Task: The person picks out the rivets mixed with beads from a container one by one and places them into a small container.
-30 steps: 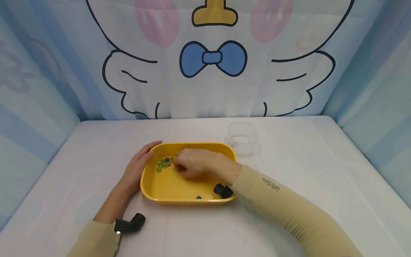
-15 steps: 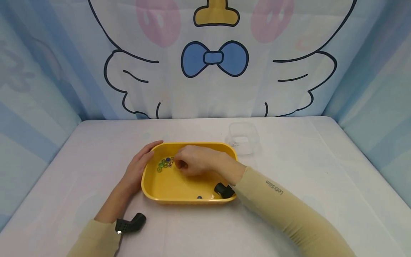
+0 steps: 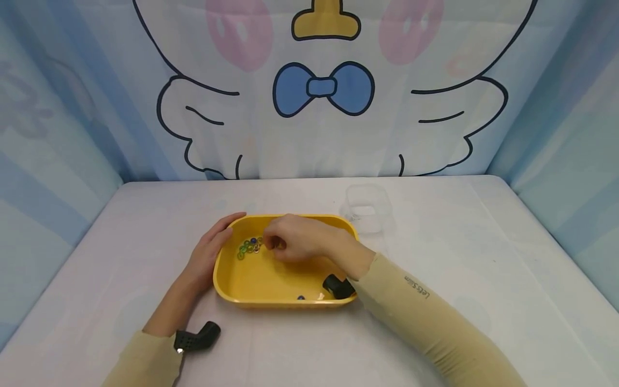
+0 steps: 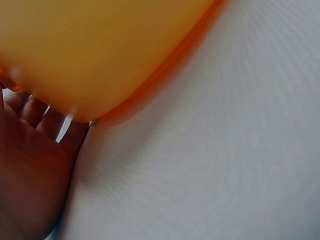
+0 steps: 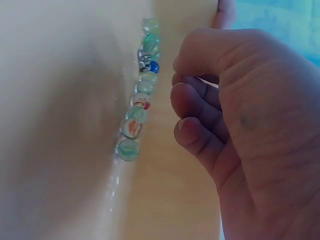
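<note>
In the head view a yellow tray (image 3: 275,282) lies on the table. My left hand (image 3: 205,255) rests along its left end, fingers against the outer wall; the left wrist view shows the fingers of this hand (image 4: 37,165) partly hidden behind the tray (image 4: 110,50). Glass marbles (image 3: 247,247), several of them green and one blue, cluster inside at the left. Beside them, over the tray, is my right hand (image 3: 302,236) with curled fingers. In the right wrist view that hand (image 5: 265,115) is apart from a row of marbles (image 5: 137,115); whether it pinches anything is hidden.
One blue marble (image 3: 301,297) lies by the tray's near wall. Behind the tray's right corner stands a clear plastic container (image 3: 367,207). Printed cloth hangs (image 3: 319,134) at the back of the white table (image 3: 435,242).
My right hand has risen slightly and shifted a little away from the marble cluster. The left hand and tray stay nearly as they were.
</note>
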A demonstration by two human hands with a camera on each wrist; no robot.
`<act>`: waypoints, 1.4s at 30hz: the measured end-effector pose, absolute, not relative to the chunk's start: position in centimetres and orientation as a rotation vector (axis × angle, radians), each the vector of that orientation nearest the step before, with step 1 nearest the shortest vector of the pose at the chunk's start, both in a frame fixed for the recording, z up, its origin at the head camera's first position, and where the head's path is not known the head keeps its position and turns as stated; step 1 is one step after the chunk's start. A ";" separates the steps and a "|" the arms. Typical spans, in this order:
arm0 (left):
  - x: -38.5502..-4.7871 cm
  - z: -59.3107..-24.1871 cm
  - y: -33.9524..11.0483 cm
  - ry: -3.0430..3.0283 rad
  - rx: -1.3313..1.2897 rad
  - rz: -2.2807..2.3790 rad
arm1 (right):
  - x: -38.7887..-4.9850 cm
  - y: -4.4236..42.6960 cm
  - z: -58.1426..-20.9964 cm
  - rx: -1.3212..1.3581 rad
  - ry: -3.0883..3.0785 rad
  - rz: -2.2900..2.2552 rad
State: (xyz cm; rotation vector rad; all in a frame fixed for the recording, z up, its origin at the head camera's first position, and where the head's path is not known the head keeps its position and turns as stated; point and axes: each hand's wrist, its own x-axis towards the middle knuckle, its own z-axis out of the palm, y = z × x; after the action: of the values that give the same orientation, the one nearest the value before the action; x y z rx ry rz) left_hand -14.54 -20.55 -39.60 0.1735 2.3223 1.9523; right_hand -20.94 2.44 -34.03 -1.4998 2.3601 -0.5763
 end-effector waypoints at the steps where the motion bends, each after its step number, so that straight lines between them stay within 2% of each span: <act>1: -14.5 -39.6 -20.6 2.322 0.174 1.954 | -20.9 2.5 -34.0 -1.498 2.360 -0.594; 42: -14.6 -39.6 -20.4 2.330 0.146 1.953 | -21.6 5.4 -33.6 -1.515 2.493 -1.128</act>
State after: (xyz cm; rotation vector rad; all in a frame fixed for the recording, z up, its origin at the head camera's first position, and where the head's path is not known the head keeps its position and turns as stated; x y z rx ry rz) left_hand -14.59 -20.42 -39.62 0.1463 2.3304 1.9535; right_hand -21.63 5.37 -33.62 -1.5154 2.4927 -1.1277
